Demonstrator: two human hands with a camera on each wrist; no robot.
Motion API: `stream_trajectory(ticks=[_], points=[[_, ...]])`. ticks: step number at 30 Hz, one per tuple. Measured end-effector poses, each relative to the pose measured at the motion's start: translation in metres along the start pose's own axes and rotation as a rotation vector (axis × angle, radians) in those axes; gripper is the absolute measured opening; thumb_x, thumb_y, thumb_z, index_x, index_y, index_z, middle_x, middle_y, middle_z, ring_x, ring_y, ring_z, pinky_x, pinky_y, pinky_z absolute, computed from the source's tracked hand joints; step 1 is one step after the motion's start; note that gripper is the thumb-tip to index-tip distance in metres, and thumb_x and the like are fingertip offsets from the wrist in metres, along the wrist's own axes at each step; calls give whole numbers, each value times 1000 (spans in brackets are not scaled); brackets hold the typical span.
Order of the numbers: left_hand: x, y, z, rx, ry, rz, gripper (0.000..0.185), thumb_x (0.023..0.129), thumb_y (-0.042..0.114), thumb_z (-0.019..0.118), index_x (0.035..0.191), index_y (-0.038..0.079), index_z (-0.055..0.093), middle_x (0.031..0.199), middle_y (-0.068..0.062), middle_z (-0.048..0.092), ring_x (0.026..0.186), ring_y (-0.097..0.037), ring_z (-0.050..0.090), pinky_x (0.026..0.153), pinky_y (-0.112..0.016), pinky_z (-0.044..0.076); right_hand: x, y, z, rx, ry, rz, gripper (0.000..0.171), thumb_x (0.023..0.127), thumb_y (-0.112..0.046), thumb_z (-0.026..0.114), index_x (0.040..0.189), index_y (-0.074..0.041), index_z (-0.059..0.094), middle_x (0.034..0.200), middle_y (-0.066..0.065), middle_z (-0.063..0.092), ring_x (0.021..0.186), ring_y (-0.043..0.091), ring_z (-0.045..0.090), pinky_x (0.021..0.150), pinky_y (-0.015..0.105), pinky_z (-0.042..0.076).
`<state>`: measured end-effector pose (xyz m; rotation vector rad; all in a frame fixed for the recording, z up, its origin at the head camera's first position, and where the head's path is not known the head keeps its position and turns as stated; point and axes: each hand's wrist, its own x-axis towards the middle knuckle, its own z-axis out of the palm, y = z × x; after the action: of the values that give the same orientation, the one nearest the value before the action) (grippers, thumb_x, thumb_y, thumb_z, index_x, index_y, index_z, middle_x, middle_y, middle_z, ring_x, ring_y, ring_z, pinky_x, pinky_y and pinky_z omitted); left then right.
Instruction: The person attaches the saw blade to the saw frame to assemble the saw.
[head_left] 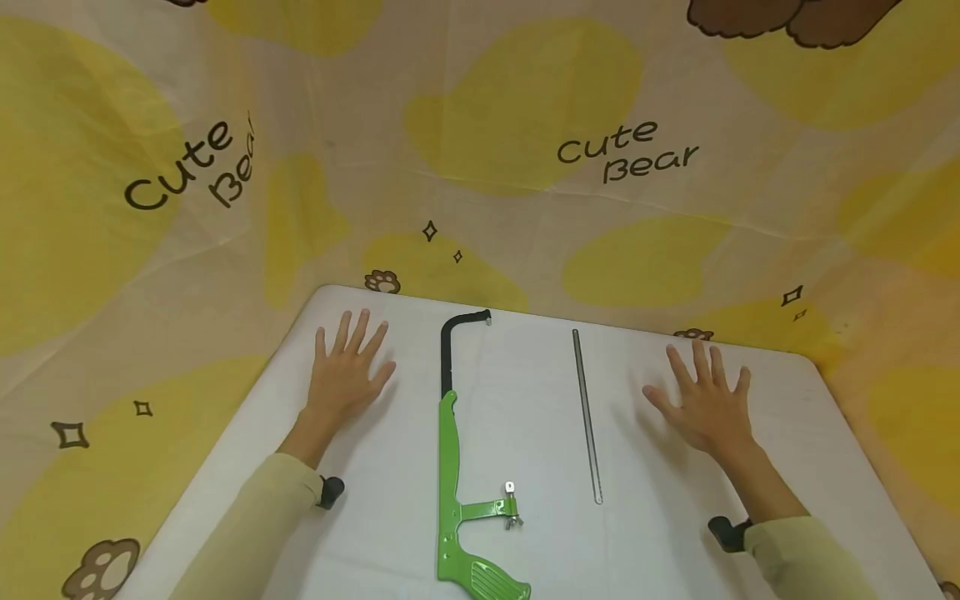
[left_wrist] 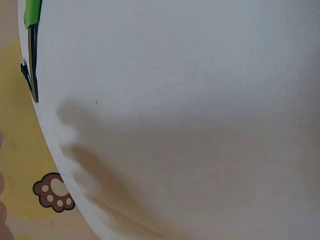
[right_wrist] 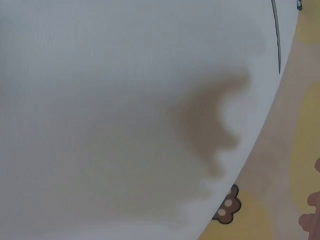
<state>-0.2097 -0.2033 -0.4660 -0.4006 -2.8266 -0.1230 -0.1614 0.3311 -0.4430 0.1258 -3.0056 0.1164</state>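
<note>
The fingers of the left hand (head_left: pixel 341 379) are straight and fanned wide apart, the thumb angled out toward the middle, and they have hold of nothing. The fingers of the right hand (head_left: pixel 708 408) are spread in the same way, thumb pointing inward, and they too grasp nothing. Both hands show their backs, with shadows cast on the white table (head_left: pixel 540 392) beside them; whether either palm touches the surface is hard to tell. Just inside the left hand, and apart from it, a hacksaw frame (head_left: pixel 448 458) lies lengthwise, its green grip toward the person and its black bow reaching toward the far edge, where it bends to the right and ends in a small metal pin. Lower down, a short green arm juts rightward from the frame, carrying a metal fitting and a wing nut. Between the frame and the right hand, touching neither, a thin dark strip (head_left: pixel 587 412) lies slightly slanted, nearer the right hand. Behind each hand comes a small black device (head_left: pixel 331 492) at the wrist, then a pale sleeve (head_left: pixel 247 525). Beyond the table's rounded corners hangs a cloth (head_left: pixel 510 100) with yellow patches, brown paw prints and "Cute Bear" lettering. The wrist views show blurred, finger-edged shadows on the white.
</note>
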Motion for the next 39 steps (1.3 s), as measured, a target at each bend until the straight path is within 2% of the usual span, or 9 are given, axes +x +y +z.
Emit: stream_trajectory(ticks=[7,20,29,36,39], points=[[-3,17,1,-11,-76,31,70,97,50,48,156,16,33,164,-14,16,151,-38,7,113,-68,6,-3,-18,3,18,-12,-50,83,95,-66,41,156,-12,27,161,26,14,147,48,7,107,75,-2],[-7,49,10,-75,-111,139,68,98,52,47,156,20,34,164,-10,18,151,-35,11,115,-65,8,-7,-39,20,57,-85,-96,82,96,-64,44,155,-9,31,160,27,19,147,48,11,108,74,6],[-14,63,14,-125,-115,199,66,97,50,52,153,18,39,163,-11,22,150,-36,17,113,-67,15,-11,-52,34,87,-110,-114,80,96,-60,47,153,-7,34,159,26,22,146,47,14,108,73,10],[-17,72,16,-165,-201,222,65,99,51,48,156,21,34,164,-8,18,151,-33,12,116,-64,10,-14,-64,39,139,-110,-132,75,96,-54,51,151,-4,37,156,27,29,145,46,19,107,72,17],[-18,76,16,-186,-208,242,64,99,49,50,155,21,36,164,-9,21,151,-33,13,115,-64,12,-15,-68,42,176,-107,-136,74,96,-52,53,150,-2,39,153,27,34,144,46,23,106,70,22]])
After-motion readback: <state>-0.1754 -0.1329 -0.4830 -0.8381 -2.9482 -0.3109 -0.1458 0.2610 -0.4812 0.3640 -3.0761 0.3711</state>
